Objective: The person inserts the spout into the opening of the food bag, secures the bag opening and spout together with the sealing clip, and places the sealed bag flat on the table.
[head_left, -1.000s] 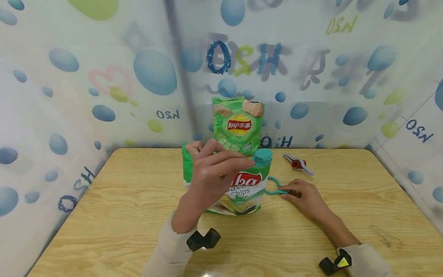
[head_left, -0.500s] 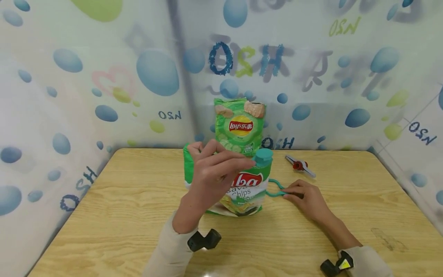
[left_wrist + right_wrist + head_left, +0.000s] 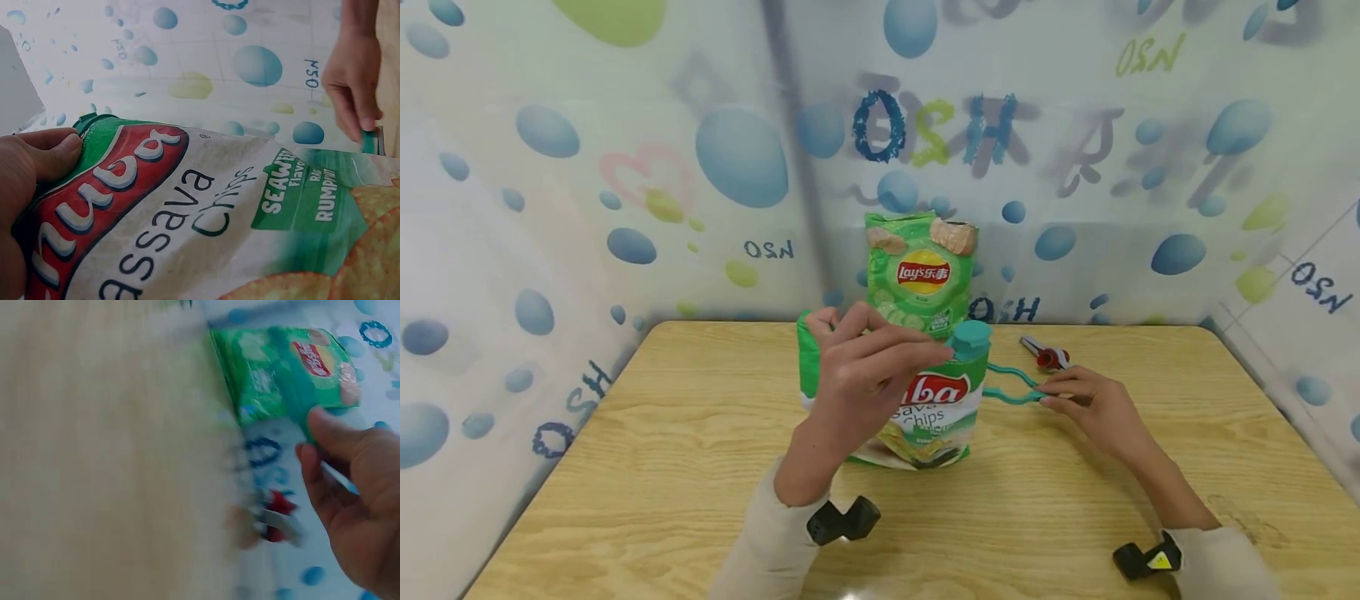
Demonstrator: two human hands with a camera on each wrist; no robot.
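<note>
A green and white bag of cassava chips [image 3: 925, 425] stands upright on the table, a teal cap [image 3: 972, 340] at its top right corner. My left hand [image 3: 861, 383] grips its top edge, the thumb on the printed front in the left wrist view. With thumb and fingertips my right hand [image 3: 1093, 408] pinches one end of teal tongs [image 3: 1018, 398] with two wavy arms. Those arms spread leftward, their far ends hidden behind the bag. In the right wrist view the tongs blur across the green bag behind.
A green Lay's chip bag [image 3: 921, 279] stands upright at the table's back edge, against the patterned backdrop [image 3: 737, 267]. A small red and silver tool [image 3: 1051, 357] lies just behind my right hand on the wooden table [image 3: 685, 433].
My right hand has moved to the right and away from me with the teal tongs, ending close to the red and silver tool. My left hand and the chip bag hold still.
</note>
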